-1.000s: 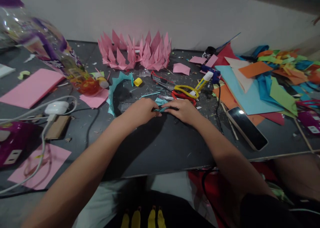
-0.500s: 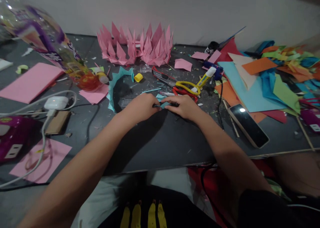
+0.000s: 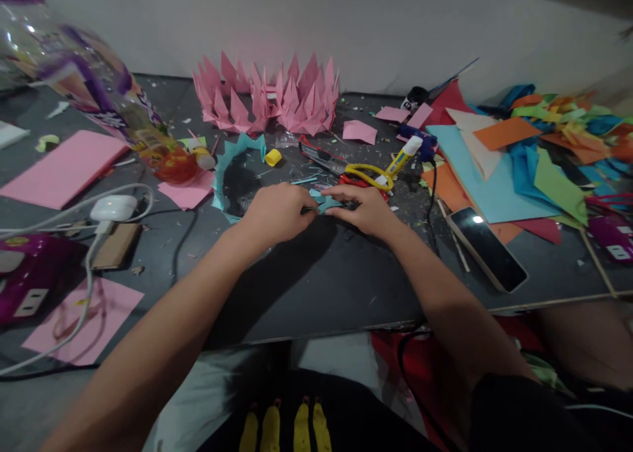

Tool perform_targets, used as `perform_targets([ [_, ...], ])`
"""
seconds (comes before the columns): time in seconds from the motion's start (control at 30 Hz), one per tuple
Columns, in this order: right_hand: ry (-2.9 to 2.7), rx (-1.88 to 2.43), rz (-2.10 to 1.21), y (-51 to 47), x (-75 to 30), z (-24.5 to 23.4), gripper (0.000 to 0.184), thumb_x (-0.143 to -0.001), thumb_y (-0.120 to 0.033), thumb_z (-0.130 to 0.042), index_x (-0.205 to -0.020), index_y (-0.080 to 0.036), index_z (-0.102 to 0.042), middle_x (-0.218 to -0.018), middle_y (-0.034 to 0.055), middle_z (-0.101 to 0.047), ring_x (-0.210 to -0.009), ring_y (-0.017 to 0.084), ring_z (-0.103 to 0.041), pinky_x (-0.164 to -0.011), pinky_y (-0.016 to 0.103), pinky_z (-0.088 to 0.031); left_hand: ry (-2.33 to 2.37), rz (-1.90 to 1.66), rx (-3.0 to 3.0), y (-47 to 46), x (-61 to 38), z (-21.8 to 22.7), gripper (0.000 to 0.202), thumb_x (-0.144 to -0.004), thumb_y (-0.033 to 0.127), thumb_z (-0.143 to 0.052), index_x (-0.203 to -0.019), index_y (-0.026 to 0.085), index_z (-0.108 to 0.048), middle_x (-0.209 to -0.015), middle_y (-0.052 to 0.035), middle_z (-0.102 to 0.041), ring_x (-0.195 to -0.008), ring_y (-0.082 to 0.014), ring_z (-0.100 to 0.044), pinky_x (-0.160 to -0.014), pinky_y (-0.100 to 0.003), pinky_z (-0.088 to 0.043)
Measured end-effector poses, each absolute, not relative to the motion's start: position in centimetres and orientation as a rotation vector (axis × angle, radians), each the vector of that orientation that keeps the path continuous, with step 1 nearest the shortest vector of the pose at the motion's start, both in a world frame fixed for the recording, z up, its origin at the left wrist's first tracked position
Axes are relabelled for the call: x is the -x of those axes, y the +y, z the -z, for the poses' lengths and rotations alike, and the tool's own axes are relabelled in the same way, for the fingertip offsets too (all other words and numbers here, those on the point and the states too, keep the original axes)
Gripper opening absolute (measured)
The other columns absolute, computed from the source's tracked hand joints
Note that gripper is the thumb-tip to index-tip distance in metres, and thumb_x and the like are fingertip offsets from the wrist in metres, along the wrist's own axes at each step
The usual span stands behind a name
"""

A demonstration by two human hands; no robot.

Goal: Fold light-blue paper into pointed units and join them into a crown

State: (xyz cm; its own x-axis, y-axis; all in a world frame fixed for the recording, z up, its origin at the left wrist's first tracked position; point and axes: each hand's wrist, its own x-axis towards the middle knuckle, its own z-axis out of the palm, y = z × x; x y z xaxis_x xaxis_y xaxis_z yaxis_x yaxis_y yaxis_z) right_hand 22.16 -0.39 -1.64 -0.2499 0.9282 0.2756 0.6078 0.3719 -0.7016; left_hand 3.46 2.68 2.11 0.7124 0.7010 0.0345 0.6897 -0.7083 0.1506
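Note:
Between my fingertips is a small piece of folded blue paper (image 3: 328, 203), partly covered by both hands. My left hand (image 3: 279, 211) pinches its left side, and my right hand (image 3: 364, 208) grips its right side with thumb and fingers. Left of them curves a zigzag-edged strip of blue folded paper (image 3: 221, 175), standing on edge on the dark table. Just beyond my hands lie thin blue paper scraps (image 3: 305, 181), a red cutter knife (image 3: 321, 156) and scissors with a yellow handle (image 3: 368, 169). A yellow cap (image 3: 273, 156) sits beside the strip.
Pink folded-paper rings (image 3: 267, 102) stand by the wall. A tilted plastic bottle (image 3: 123, 102) and pink sheets (image 3: 64, 165) are at left. On the right lie a glue stick (image 3: 403, 158), glue gun (image 3: 420, 140), phone (image 3: 488, 249) and coloured paper (image 3: 494, 175).
My hands stay in nearly the same place, and more of the blue paper shows between the fingers. The view has shifted slightly.

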Motion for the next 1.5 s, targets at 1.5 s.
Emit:
perform_targets([
  [1.5,-1.951,1.435,-0.589,-1.3,-21.7,1.1,0.013,-0.074,-0.017,-0.059,-0.076,-0.021,-0.071,-0.076,-0.0008,-0.072,-0.07,0.016,-0.063,-0.068,0.03,-0.047,0.991,-0.081,-2.612,2.2,-3.1,-1.7,0.026,-0.08,0.027,-0.059,-0.105,0.022,-0.066,-0.089,-0.0066,-0.07,-0.086,-0.0229,-0.063,-0.069,-0.028,-0.045],
])
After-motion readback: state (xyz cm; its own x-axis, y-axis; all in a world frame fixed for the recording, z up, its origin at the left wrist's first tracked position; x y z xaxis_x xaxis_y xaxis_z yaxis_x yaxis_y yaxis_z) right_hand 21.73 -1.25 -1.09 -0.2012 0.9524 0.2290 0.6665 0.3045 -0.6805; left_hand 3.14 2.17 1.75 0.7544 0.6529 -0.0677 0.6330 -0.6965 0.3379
